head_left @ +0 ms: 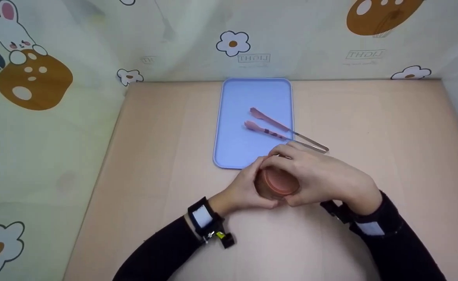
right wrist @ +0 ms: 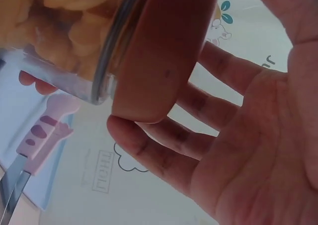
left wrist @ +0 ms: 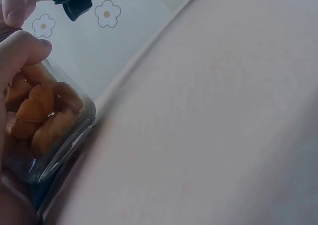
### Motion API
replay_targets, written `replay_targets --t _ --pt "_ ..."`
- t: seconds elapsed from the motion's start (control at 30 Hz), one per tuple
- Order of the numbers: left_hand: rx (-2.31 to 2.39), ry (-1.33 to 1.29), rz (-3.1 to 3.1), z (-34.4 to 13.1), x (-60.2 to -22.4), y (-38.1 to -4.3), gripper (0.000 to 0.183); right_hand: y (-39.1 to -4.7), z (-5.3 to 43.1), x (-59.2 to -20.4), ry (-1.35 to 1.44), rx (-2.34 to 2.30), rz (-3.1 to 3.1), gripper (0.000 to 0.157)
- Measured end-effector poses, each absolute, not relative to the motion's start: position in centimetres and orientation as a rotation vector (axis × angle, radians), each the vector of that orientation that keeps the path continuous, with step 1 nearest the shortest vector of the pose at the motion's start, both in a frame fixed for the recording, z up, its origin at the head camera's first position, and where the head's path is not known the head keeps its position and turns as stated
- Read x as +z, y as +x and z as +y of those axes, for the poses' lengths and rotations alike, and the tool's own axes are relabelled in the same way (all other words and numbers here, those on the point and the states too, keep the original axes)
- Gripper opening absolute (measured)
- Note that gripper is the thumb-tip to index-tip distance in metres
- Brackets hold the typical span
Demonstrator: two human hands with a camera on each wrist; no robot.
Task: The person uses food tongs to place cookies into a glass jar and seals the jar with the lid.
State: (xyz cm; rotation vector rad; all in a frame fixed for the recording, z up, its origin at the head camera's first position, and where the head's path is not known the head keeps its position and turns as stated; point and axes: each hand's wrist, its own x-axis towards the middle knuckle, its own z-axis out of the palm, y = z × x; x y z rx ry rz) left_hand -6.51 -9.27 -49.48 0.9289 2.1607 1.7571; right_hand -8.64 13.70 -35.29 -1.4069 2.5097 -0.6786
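A clear jar with several orange-brown chunky pieces inside is held tilted above the table, just in front of the tray. It has a reddish-brown lid. My left hand grips the jar's body from the left side. Over the lid, my right hand has its fingers curled round the rim, with the fingertips against the lid in the right wrist view. Whether the lid is loose cannot be told.
Behind the jar lies a blue tray. Pink-tipped metal tongs rest across its right edge, their bent end over the table. A patterned cloth hangs along the back and left side.
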Motion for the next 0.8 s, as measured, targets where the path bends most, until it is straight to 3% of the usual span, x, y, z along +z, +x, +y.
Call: replay_targets --t 0.47,0.67,0.8 --pt "1.806 1.103 2.002 -9.06 -49.78 -6.64 0.096 -8.06 13.98 -34.97 -1.452 -0.697 2.372 0.076" --pt "1.814 1.112 1.953 -9.17 -49.73 -6.61 0.099 -8.03 13.81 -34.90 -1.458 -0.737 2.351 0.070" --pt "1.782 1.060 2.019 -9.37 -49.79 -6.38 0.099 -7.71 13.23 -35.09 -1.403 -0.644 2.523 0.075"
